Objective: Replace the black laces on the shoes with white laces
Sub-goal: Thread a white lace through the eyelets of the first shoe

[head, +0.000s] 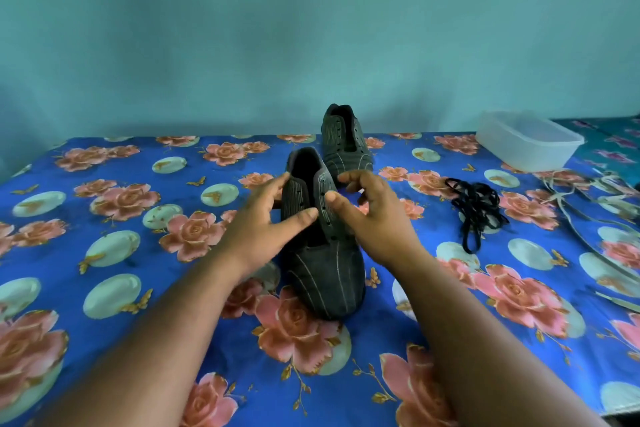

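Observation:
Two dark grey shoes stand on the flowered blue tablecloth with no laces in their eyelets. The near shoe [325, 274] points its toe toward me. My left hand [266, 218] touches its left side with spread fingers, thumb over the tongue opening. My right hand [367, 211] hovers at its right eyelet row, fingers loosely curled and holding nothing. The far shoe [344, 140] stands behind it near the wall. A heap of black laces [476, 206] lies to the right. White laces [581, 198] sprawl at the far right edge.
A clear plastic box [526, 140] sits at the back right corner. The tablecloth [138, 225] reaches back to a teal wall. A second patterned surface [609, 139] shows beyond the box.

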The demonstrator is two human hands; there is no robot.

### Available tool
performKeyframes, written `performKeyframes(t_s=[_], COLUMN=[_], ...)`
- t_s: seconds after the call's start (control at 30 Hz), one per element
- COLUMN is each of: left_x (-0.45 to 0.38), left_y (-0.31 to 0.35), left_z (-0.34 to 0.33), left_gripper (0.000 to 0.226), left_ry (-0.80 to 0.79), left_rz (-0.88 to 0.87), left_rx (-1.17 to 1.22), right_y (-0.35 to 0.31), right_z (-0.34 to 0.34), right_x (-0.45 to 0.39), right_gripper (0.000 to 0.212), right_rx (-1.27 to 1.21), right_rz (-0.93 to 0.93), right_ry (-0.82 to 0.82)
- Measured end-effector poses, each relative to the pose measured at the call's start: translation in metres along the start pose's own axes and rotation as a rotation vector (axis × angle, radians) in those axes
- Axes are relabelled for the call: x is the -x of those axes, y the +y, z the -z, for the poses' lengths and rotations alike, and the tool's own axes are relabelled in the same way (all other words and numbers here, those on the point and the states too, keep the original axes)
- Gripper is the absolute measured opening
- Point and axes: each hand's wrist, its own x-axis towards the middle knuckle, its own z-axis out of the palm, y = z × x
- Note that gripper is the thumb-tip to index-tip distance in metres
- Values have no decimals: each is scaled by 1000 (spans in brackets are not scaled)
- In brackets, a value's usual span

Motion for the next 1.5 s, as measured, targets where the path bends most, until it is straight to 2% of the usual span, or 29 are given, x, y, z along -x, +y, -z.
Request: performKeyframes(t_s=[0.1, 0.17, 0.3, 0.5, 0.63, 0.8, 0.97, 1.1, 1.27, 1.4, 1.5], left_x=[0, 0, 0, 1, 4, 8, 18, 47, 89, 107, 114], left_y=[4, 6, 5, 9, 7, 17, 41, 58, 84, 93, 95], left_z=[-4, -2, -2, -1, -4, -9, -9, -28, -74, -103, -114], left_gripper=[99, 102, 98, 89, 85, 68, 67, 63, 57, 60, 57], left_ry=[2, -11, -58, -13, -4, 14, 58, 88, 13, -113, -181], left_rz=[27, 45, 40, 49, 30, 30, 23, -196, -436, -388, -335], left_rx=[24, 59, 38, 112, 103, 52, -28, -194, -322, -339, -353], right_y=[-5, -5, -6, -8, -8, -19, -22, 3, 49, 76, 89], right_z=[-15, -16, -15, -9, -12, 0, 53, 105, 162, 211, 234], right_x=[2, 1, -1, -4, 0, 2, 18, 62, 116, 145, 156], right_gripper=[65, 72, 68, 52, 58, 73, 67, 46, 38, 29, 21], right_rx=[1, -18, 22, 25, 56, 220, 372, 509, 796, 1041, 1107], right_rz=[19, -2, -39, -71, -75, -40, -21, -42, -226, -397, -541], right_ry=[-57, -77, -48, 40, 29, -114, -154, -92, -32, 43, 6])
